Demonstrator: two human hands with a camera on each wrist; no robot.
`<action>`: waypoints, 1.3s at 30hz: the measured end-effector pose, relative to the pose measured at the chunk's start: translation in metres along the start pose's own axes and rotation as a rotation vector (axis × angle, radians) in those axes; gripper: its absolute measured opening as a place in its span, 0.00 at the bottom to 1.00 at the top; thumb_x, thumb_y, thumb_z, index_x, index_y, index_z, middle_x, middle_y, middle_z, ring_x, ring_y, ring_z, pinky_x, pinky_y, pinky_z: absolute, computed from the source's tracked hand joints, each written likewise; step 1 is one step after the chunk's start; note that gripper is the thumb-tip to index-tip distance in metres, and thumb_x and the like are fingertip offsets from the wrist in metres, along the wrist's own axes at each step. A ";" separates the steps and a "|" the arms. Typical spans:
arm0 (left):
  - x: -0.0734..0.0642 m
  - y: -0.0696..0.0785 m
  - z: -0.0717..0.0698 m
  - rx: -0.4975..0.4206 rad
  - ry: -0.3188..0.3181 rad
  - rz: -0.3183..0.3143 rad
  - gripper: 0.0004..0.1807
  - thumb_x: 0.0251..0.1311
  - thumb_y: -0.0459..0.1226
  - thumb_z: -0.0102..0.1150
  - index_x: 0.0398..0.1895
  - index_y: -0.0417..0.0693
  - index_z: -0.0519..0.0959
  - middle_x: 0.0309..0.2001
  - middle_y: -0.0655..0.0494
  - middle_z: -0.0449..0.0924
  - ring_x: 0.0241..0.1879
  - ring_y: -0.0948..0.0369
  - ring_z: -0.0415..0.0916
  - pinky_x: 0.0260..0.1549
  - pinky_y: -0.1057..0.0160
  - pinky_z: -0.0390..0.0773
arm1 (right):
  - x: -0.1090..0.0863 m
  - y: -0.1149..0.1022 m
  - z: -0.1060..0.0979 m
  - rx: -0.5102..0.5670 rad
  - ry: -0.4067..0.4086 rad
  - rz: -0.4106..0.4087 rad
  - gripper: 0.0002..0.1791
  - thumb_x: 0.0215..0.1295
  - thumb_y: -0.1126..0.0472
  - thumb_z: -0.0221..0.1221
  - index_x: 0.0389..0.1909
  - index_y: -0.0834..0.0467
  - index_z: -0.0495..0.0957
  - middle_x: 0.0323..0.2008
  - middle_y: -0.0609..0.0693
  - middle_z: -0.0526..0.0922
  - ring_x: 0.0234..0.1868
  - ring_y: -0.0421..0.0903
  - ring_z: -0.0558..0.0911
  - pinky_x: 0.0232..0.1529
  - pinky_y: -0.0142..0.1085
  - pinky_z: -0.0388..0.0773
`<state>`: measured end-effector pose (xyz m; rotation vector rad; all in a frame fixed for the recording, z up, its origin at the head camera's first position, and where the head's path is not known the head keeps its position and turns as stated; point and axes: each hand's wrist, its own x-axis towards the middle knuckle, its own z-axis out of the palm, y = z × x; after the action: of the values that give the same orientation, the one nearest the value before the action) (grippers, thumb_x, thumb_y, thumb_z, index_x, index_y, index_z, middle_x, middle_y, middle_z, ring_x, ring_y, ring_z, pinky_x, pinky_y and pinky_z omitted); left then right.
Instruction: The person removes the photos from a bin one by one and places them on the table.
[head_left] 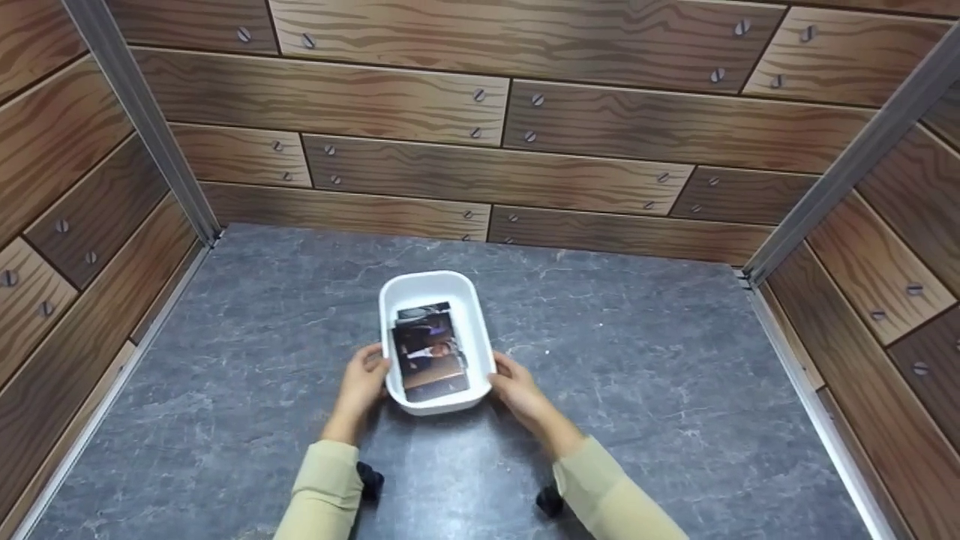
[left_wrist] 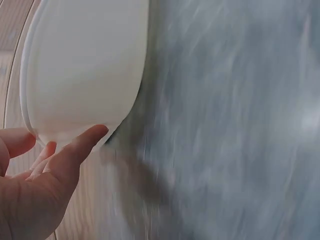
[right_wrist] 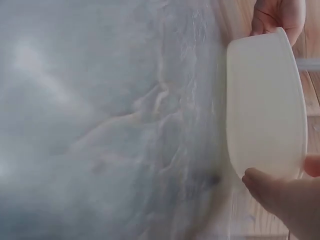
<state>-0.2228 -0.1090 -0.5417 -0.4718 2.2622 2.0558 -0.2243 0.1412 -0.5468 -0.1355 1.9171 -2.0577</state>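
Note:
Both hands hold a white plastic tub by its two long sides, close over the grey surface. Inside it lie several overlapping photo prints, the top one picturing a person in dark clothing. My left hand grips the left side; in the left wrist view its thumb is at the rim and a finger lies along the outer wall. On the opposite side my right hand grips the tub, its fingertips against the outer wall in the right wrist view.
A grey marbled surface spreads around the tub. Wood-plank-patterned panels rise at the back and both sides, joined by metal corner posts. Small black pieces sit by the wrists.

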 end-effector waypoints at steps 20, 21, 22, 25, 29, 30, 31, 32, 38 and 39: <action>-0.017 0.002 0.044 -0.032 -0.082 -0.094 0.19 0.67 0.33 0.53 0.58 0.33 0.69 0.57 0.33 0.75 0.42 0.55 0.79 0.21 0.67 0.81 | -0.049 0.001 -0.035 0.050 0.156 0.033 0.32 0.66 0.74 0.47 0.69 0.78 0.49 0.68 0.77 0.55 0.66 0.60 0.66 0.63 0.38 0.72; -0.017 0.002 0.044 -0.033 -0.082 -0.098 0.19 0.67 0.33 0.54 0.58 0.33 0.69 0.57 0.33 0.75 0.42 0.55 0.79 0.21 0.67 0.81 | -0.048 -0.002 -0.035 0.009 0.188 0.021 0.33 0.65 0.73 0.49 0.69 0.78 0.50 0.68 0.77 0.56 0.67 0.63 0.65 0.65 0.43 0.70; -0.017 0.002 0.044 -0.039 -0.083 -0.098 0.19 0.67 0.33 0.54 0.58 0.33 0.69 0.57 0.33 0.75 0.42 0.55 0.79 0.21 0.67 0.81 | -0.046 -0.004 -0.035 -0.031 0.226 0.008 0.34 0.64 0.73 0.51 0.69 0.77 0.51 0.68 0.77 0.56 0.68 0.65 0.63 0.68 0.47 0.67; -0.018 0.001 0.044 -0.057 -0.088 -0.090 0.21 0.66 0.32 0.54 0.60 0.33 0.68 0.57 0.32 0.74 0.43 0.53 0.79 0.20 0.67 0.81 | -0.039 -0.018 -0.031 -0.147 0.349 -0.064 0.39 0.62 0.72 0.57 0.70 0.75 0.50 0.70 0.75 0.53 0.72 0.68 0.55 0.72 0.54 0.56; -0.018 0.001 0.043 -0.056 -0.095 -0.083 0.23 0.66 0.32 0.54 0.64 0.34 0.68 0.60 0.32 0.72 0.46 0.52 0.78 0.19 0.68 0.81 | -0.026 -0.038 -0.013 -0.208 0.414 -0.205 0.45 0.58 0.72 0.64 0.72 0.71 0.49 0.73 0.70 0.51 0.73 0.66 0.50 0.74 0.53 0.49; -0.018 0.002 0.044 -0.052 -0.096 -0.084 0.24 0.66 0.32 0.54 0.64 0.35 0.68 0.60 0.32 0.72 0.46 0.53 0.78 0.19 0.68 0.81 | -0.022 -0.041 -0.007 -0.215 0.406 -0.232 0.46 0.57 0.71 0.65 0.72 0.71 0.50 0.73 0.69 0.51 0.73 0.66 0.51 0.74 0.53 0.49; -0.018 0.001 0.043 -0.046 -0.097 -0.085 0.24 0.66 0.32 0.54 0.65 0.36 0.68 0.60 0.33 0.72 0.46 0.53 0.78 0.20 0.67 0.81 | -0.018 -0.042 -0.001 -0.220 0.393 -0.245 0.46 0.56 0.70 0.66 0.72 0.71 0.50 0.73 0.69 0.51 0.73 0.65 0.51 0.74 0.53 0.50; -0.018 0.001 0.043 -0.041 -0.097 -0.088 0.24 0.67 0.33 0.54 0.65 0.36 0.69 0.61 0.33 0.72 0.47 0.54 0.78 0.21 0.67 0.81 | -0.014 -0.042 0.004 -0.217 0.375 -0.248 0.47 0.55 0.69 0.67 0.72 0.71 0.50 0.73 0.69 0.52 0.73 0.66 0.52 0.74 0.53 0.50; -0.017 -0.003 0.039 -0.041 -0.112 -0.075 0.24 0.67 0.35 0.55 0.65 0.39 0.70 0.62 0.37 0.73 0.46 0.57 0.79 0.26 0.63 0.84 | 0.011 -0.024 0.019 -0.259 0.357 -0.078 0.48 0.56 0.61 0.69 0.72 0.68 0.51 0.71 0.71 0.54 0.72 0.67 0.53 0.74 0.55 0.51; -0.018 -0.005 0.038 -0.047 -0.116 -0.070 0.24 0.67 0.35 0.55 0.66 0.39 0.70 0.62 0.36 0.73 0.46 0.57 0.79 0.26 0.62 0.84 | 0.014 -0.020 0.020 -0.274 0.368 -0.043 0.48 0.56 0.61 0.69 0.72 0.68 0.52 0.71 0.71 0.54 0.72 0.67 0.54 0.74 0.55 0.51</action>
<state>-0.2111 -0.0686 -0.5472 -0.4159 2.1062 2.0503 -0.2351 0.1189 -0.5270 0.1525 2.4313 -1.9403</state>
